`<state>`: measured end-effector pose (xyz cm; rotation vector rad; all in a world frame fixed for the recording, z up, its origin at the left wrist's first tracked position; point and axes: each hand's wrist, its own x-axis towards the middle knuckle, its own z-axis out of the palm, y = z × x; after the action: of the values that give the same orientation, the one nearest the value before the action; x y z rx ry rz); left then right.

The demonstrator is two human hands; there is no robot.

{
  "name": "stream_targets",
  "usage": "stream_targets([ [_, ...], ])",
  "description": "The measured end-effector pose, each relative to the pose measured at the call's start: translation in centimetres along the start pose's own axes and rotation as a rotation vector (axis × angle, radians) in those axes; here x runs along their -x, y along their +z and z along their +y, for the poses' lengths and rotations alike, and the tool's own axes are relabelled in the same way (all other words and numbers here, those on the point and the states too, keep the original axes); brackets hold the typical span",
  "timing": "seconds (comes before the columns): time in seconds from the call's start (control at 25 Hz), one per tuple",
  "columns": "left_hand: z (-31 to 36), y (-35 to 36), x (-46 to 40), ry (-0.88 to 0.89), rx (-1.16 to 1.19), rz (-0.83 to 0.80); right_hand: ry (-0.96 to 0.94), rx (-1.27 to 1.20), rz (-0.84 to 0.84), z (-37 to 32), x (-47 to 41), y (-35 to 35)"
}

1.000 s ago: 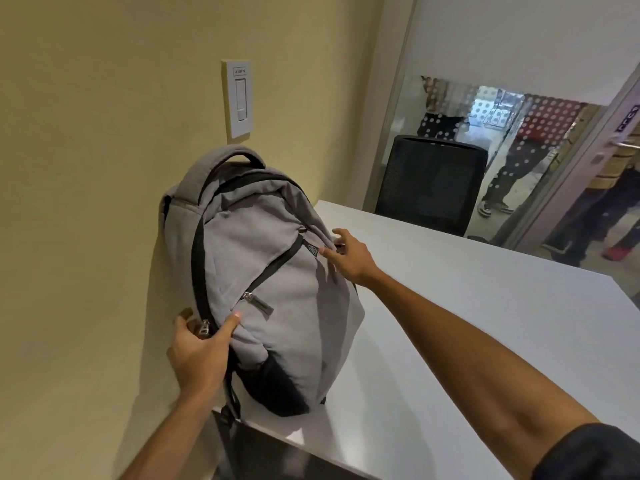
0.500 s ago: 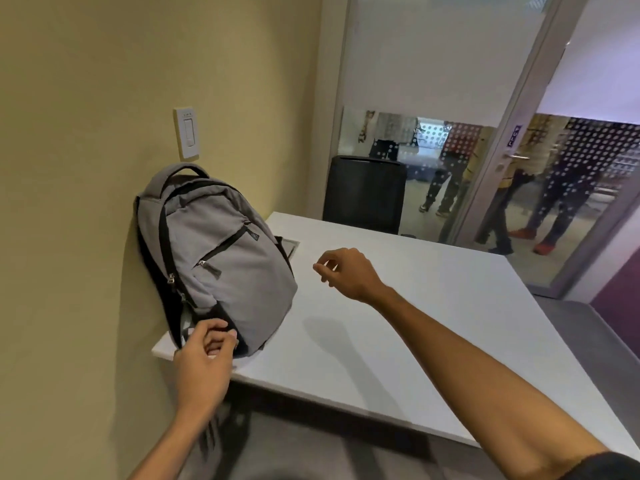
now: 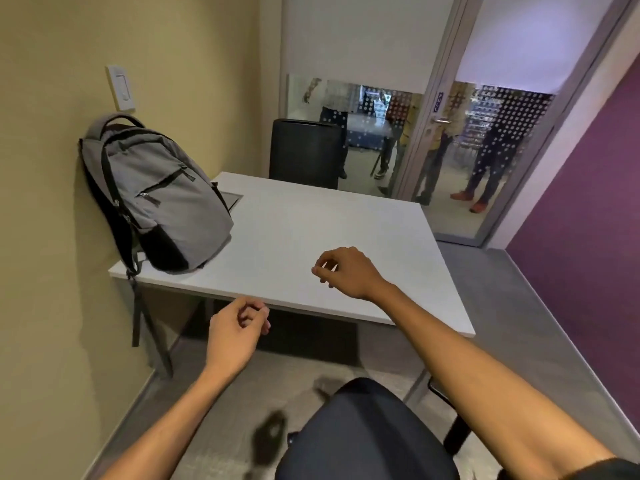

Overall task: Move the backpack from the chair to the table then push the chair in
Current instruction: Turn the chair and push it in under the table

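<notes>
Both hands have left the bag (image 3: 156, 195), which leans on the left wall at the table's (image 3: 311, 237) near-left corner. Left hand (image 3: 235, 332) and right hand (image 3: 346, 271) hang empty, loosely curled, free for the near chair (image 3: 363, 434)

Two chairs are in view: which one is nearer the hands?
The chair at the bottom of the frame, just under the person's forearms. The other chair stands beyond the table's far edge.
</notes>
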<state>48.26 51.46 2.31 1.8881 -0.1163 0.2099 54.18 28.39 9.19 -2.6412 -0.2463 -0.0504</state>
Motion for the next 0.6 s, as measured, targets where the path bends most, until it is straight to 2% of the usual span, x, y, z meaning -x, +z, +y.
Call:
stream_targets([
  [0.28, 2.9, 4.4, 2.3, -0.022, 0.054, -0.139, 0.141, 0.110, -0.039, 4.1, 5.8, -2.1],
  [0.6, 5.0, 8.0, 6.1, -0.050, 0.064, -0.148, 0.112, 0.119, -0.069, 6.5, 9.3, -3.0],
])
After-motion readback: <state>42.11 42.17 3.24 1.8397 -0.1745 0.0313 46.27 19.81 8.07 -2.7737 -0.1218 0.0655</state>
